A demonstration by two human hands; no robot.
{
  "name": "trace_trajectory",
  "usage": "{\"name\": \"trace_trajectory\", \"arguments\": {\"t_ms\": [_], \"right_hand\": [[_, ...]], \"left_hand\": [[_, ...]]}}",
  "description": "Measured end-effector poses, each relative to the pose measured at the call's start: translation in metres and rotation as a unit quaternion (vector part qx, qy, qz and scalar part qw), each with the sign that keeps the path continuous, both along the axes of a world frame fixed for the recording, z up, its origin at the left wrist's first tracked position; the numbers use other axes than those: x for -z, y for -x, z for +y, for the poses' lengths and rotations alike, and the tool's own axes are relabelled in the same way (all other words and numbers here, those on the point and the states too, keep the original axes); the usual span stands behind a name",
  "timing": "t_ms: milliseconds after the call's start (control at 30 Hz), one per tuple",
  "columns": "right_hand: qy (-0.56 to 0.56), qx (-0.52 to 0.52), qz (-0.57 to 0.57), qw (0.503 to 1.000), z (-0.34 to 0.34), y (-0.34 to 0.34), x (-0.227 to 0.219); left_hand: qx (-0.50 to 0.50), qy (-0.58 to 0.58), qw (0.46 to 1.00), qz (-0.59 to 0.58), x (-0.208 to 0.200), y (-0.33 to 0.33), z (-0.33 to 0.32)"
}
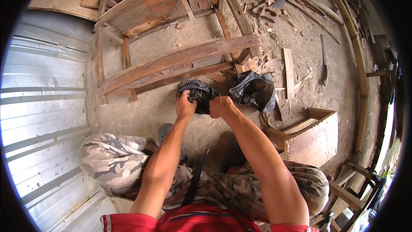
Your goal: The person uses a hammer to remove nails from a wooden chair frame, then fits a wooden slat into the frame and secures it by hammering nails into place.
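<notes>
I am crouched over a dirt floor. My left hand [185, 105] and my right hand [220, 106] both grip the edges of a small black plastic bag [197, 94] lying on the ground, holding it spread apart. Inside the bag shows a dark pile of nails. A second black plastic bag [254, 90] lies open just to the right, untouched. A long wooden frame of curved beams [180, 58] lies right behind the bags.
Corrugated metal sheeting [38, 116] fills the left side. A small wooden box-like stool [311, 135] stands at right. A hand saw [274, 6], a long blade [325, 58], loose wood strips and scraps [288, 71] litter the far ground.
</notes>
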State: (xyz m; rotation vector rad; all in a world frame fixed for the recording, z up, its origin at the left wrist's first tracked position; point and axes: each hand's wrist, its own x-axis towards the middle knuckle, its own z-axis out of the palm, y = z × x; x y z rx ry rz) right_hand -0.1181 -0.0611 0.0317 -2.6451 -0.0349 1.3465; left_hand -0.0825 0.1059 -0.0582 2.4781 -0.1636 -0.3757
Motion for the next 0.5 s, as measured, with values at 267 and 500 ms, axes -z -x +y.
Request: {"name": "trace_trajectory", "arguments": {"t_ms": [267, 500], "right_hand": [[-0.046, 0.081, 0.129, 0.987, -0.032, -0.004, 0.029], [-0.338, 0.486, -0.009, 0.806, -0.09, -0.009, 0.028]], "left_hand": [[0.082, -0.116, 0.983, 0.114, -0.02, 0.041, -0.015], [0.195, -0.188, 0.955, 0.123, -0.129, 0.007, -0.038]]}}
